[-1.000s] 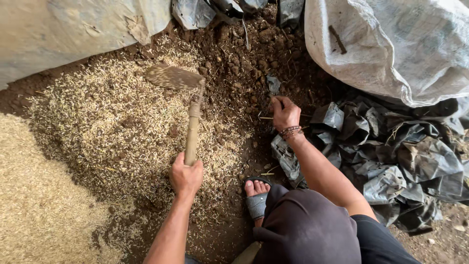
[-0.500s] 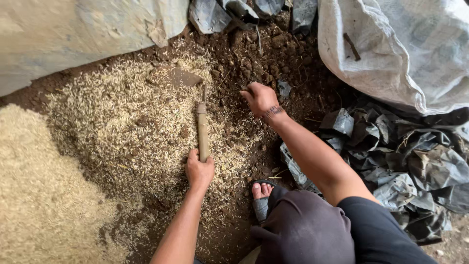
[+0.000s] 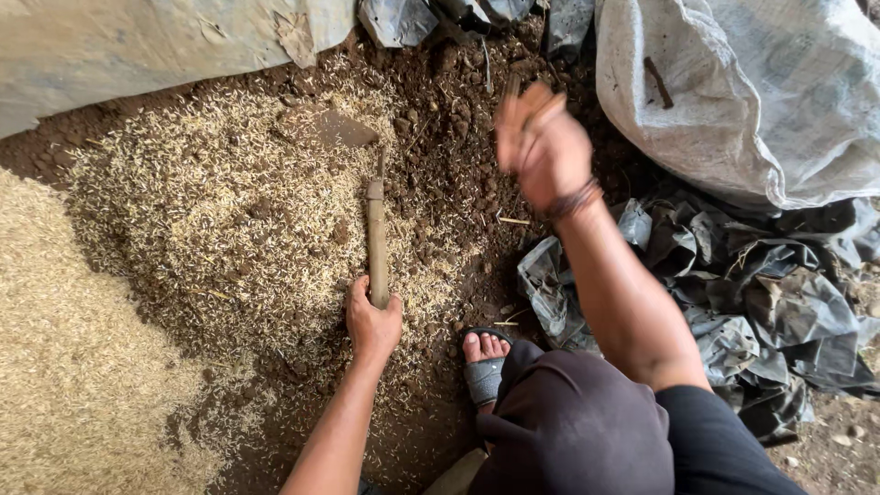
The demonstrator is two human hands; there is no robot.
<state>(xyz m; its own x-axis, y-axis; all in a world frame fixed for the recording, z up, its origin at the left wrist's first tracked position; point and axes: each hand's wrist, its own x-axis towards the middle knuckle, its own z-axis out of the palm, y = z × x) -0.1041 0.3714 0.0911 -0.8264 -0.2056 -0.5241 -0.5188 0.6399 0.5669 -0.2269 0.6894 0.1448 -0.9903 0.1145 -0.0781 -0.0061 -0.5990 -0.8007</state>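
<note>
Lifting off the dark soil (image 3: 458, 137), the right hand (image 3: 543, 147) now hangs blurred above it, fingers curled on something I cannot tell; half a second ago it lay lower. The left hand (image 3: 371, 325) stays clamped on the wooden handle (image 3: 376, 243), its blade (image 3: 344, 128) resting in the husks (image 3: 211, 211).

Rough wooden handle (image 3: 376, 243); crumpled glossy plastic sheet (image 3: 733, 293)

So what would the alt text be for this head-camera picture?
Seen from above, a person's left hand grips a wooden-handled trowel dug into husk-strewn soil, while the blurred right hand is raised. A white sack and crumpled black plastic lie to the right.
</note>
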